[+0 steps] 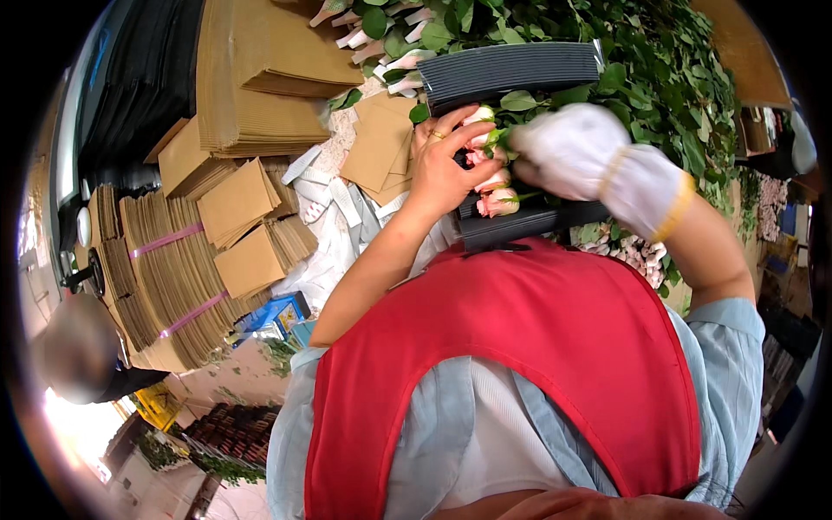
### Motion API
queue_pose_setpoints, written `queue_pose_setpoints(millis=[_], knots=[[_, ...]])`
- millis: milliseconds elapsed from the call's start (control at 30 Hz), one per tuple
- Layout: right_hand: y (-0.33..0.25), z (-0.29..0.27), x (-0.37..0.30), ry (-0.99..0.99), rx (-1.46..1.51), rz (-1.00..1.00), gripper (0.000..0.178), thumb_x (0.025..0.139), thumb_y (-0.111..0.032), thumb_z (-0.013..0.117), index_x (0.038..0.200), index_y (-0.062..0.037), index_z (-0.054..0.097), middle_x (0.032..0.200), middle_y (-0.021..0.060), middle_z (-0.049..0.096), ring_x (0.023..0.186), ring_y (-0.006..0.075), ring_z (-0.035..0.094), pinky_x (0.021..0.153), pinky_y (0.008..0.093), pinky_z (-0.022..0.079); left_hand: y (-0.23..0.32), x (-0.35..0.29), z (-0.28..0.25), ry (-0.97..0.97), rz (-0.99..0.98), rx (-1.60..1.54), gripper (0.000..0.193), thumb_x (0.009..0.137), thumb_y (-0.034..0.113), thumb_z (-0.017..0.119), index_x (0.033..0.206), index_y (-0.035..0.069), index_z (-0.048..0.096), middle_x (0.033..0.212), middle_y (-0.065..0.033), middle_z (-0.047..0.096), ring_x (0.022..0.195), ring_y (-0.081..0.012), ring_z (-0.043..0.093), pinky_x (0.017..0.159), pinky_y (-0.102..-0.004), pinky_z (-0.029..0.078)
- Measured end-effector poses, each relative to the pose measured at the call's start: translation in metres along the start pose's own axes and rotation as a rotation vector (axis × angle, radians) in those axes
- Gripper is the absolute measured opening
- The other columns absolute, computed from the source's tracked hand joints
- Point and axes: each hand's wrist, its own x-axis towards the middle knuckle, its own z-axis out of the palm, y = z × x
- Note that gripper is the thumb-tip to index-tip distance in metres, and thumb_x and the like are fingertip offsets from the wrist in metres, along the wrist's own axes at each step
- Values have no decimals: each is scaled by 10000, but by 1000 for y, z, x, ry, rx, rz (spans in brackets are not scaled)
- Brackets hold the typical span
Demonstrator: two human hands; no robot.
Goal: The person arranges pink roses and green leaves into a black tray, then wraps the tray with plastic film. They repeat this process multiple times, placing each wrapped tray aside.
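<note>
Several pale pink roses (497, 204) lie side by side in a row, their heads to the left and green leaves and stems to the right. My bare left hand (436, 171), with a ring on one finger, reaches over the heads, its fingers curved round and between them. Close by on the stem side is my right hand (574, 149), in a white knitted glove; motion smears its fingers, so what they hold cannot be made out. The roses sit between a dark ribbed far wall (511, 74) and a similar near wall (529, 225).
Leafy rose stems (667, 95) heap up at the back right, with white-wrapped bundles (407, 69) beside them. Left of my hands lie brown cardboard sheets (380, 143), white paper pieces (334, 217) and strapped cardboard stacks (169, 251). Another person (82, 351) is at the far left.
</note>
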Motion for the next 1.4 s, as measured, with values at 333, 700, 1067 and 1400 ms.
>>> queue_pose_setpoints(millis=[333, 700, 1067, 1400], knots=[[-1, 70, 13, 375, 22, -32, 126, 837, -191, 569, 784, -80, 598, 743, 95, 681, 630, 300, 681, 534, 458, 520, -13, 7, -30, -236, -22, -303, 460, 840, 224, 748, 1290, 178, 664, 1405, -67, 566, 1237, -264, 501, 1110, -393, 345], [0, 37, 12, 41, 10, 52, 189, 855, -259, 623, 870, -76, 665, 804, 135, 704, 746, 331, 701, 635, 456, 546, 22, -29, -10, -90, -114, 85, 460, 712, 270, 849, 1151, 198, 734, 987, -52, 488, 1002, -240, 474, 952, -371, 399], [-126, 10, 143, 131, -395, -358, 642, 803, -116, 633, 1418, -37, 467, 1306, 182, 580, 1267, 346, 510, 1155, 562, 223, 17, -32, -9, -152, -198, -217, 128, 890, 174, 646, 919, 49, 640, 837, -61, 674, 785, -199, 628, 718, -362, 494], [-113, -11, 177, 334, -380, -508, 278, 840, -240, 666, 1077, -107, 722, 1004, 103, 733, 906, 298, 713, 775, 415, 556, -1, -33, 0, -181, -377, -93, 653, 712, 572, 750, 1179, 126, 654, 1209, -92, 640, 1179, -279, 548, 1066, -470, 325]])
